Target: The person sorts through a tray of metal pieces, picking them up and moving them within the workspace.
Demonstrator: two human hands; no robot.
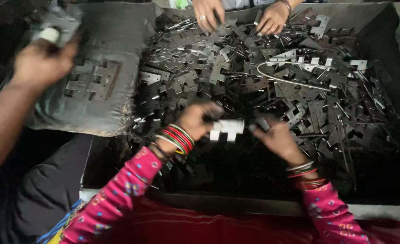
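A big dark metal tray [380,27] holds a heap of flat hinge plates [236,68], a bent rod [290,81] lying on top.

A grey padded mat [105,49] lies at the left, its frayed edge against the heap, with a few flat hinge plates [94,81] resting on it. Across the tray [389,27], a bent steel rod [290,72] curves over the pile of dark metal pieces [254,58], where 2 hands of another person [209,13] dig in at the far side. A blurred third person's hand [39,61] at the upper left grips a metal part [55,25].
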